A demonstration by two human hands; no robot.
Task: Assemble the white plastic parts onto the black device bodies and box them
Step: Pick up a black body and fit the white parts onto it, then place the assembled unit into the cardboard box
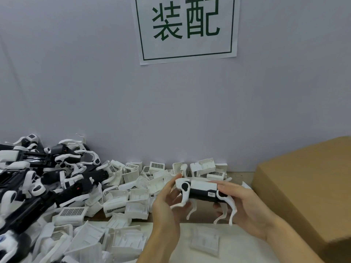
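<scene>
While we face the grey wall [76, 82] with its sign [187, 28], a cardboard box [307, 188] sits at our right, and heaps of black bodies [38, 177] and white covers [117, 204] spread left. Above the table, our right hand [245, 207] grips the rear of a black device [202, 191] with white legs; our left hand [167, 202] curls round its front

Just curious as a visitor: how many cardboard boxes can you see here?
1: a brown cardboard box stands at the right edge, beside the person's right hand. Others may lie out of view.
</scene>
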